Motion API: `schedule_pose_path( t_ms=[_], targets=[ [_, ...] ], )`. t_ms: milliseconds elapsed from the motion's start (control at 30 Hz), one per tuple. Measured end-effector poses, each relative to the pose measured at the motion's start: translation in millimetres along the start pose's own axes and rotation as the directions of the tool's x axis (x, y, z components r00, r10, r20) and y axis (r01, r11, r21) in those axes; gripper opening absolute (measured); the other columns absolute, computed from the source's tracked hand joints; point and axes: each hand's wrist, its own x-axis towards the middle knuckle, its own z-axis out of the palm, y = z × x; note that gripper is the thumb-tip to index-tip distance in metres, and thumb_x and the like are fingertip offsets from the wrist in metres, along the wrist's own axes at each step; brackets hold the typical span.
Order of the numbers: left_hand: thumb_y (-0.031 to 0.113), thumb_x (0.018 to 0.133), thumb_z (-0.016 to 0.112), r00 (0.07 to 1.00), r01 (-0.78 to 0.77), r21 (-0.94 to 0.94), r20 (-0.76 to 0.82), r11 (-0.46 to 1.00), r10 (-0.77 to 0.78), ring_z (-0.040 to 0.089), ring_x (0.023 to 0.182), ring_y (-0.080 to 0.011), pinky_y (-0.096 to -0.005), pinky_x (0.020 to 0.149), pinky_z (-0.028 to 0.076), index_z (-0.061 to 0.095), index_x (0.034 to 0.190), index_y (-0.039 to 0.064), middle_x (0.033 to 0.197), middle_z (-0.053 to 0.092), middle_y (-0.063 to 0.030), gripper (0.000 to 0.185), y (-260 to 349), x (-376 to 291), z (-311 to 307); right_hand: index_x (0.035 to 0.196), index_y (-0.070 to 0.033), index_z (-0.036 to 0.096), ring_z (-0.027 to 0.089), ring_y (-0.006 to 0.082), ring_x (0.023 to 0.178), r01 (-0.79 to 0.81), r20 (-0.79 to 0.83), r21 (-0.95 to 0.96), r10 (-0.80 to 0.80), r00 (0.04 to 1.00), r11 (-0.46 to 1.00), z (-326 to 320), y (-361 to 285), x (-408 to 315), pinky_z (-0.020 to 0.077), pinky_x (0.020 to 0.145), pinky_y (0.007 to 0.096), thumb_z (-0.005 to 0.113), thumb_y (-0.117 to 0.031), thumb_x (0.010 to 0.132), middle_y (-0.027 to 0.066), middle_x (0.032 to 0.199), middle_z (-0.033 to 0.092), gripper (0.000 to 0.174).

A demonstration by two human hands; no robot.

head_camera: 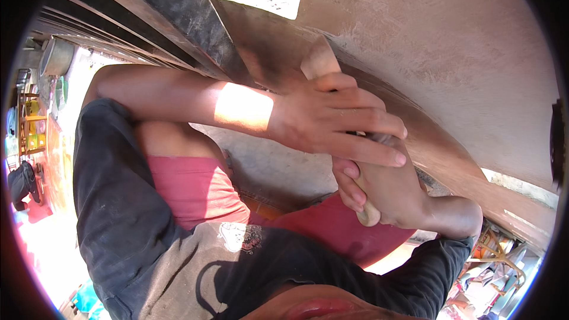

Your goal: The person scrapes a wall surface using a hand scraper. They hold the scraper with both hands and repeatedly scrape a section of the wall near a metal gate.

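My right hand is closed around the pale wooden handle of a flat-bladed hand tool, which looks like a scraper. The handle's rounded end sticks out below the curled fingers. My left hand reaches across from the left and lies over my right hand and the tool, its fingers slightly spread; whether it grips the tool is hidden. Beyond the left fingers the broad blade points up towards a brown surface. Whether its edge touches that surface cannot be told.
A large, pale, plastered-looking surface curves over the upper right. Dark slats run along the upper left. My bent knees in red cloth are below my arms. A metal pot and wooden rack stand far left; assorted items lie lower right.
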Motion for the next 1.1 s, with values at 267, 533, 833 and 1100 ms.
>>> schedule_pose_path(
  t_ms=[267, 533, 833, 1100],
  targets=[
    [0.036, 0.092, 0.063, 0.999, 0.037, -0.007, -0.010, 0.999, -0.037, 0.059, 0.110, -0.0153, -0.0339, 0.093, 0.038, 0.060, 0.138, 0.027, 0.131, 0.062, 0.0020, 0.047, 4, -6, -6, 0.078, -0.003, 0.046, 0.051, 0.0154, 0.043, 0.004, 0.037, 0.003, -0.004, 0.999, 1.000, 0, 2, 1, 0.0357, 0.039, 0.0292, 0.046, -0.011, 0.097, 0.0068, 0.054, 0.048, 0.021],
    [0.043, 0.098, 0.057, 0.999, 0.003, 0.004, -0.053, 1.000, -0.003, 0.061, 0.102, -0.0148, -0.0316, 0.089, 0.035, 0.066, 0.131, 0.027, 0.124, 0.067, 0.0026, 0.038, -1, -2, -12, 0.079, -0.003, 0.046, 0.052, 0.0145, 0.044, 0.116, 0.110, -0.047, -0.110, 0.988, 0.992, -1, -2, 1, 0.0361, 0.039, 0.0290, 0.047, -0.012, 0.098, 0.0056, 0.054, 0.047, 0.021],
    [0.047, 0.103, 0.050, 0.975, 0.177, -0.139, -0.108, 0.974, -0.193, 0.062, 0.097, -0.0132, -0.0307, 0.087, 0.034, 0.068, 0.129, 0.027, 0.122, 0.069, 0.0038, 0.037, 4, 2, -9, 0.082, -0.003, 0.046, 0.049, 0.0124, 0.046, 0.141, 0.142, 0.069, -0.149, 0.979, 0.988, 0, -4, 5, 0.0346, 0.039, 0.0286, 0.049, -0.015, 0.098, 0.0044, 0.060, 0.049, 0.020],
    [0.048, 0.104, 0.049, 0.985, 0.166, -0.046, -0.036, 0.985, -0.167, 0.062, 0.097, -0.0139, -0.0306, 0.086, 0.034, 0.068, 0.129, 0.026, 0.122, 0.069, 0.0037, 0.038, 6, 4, -14, 0.080, -0.004, 0.044, 0.049, 0.0134, 0.045, 0.078, 0.153, -0.172, -0.051, 0.987, 0.982, -1, -7, 6, 0.0308, 0.038, 0.0300, 0.046, -0.013, 0.095, 0.0043, 0.056, 0.047, 0.019]
  ],
)
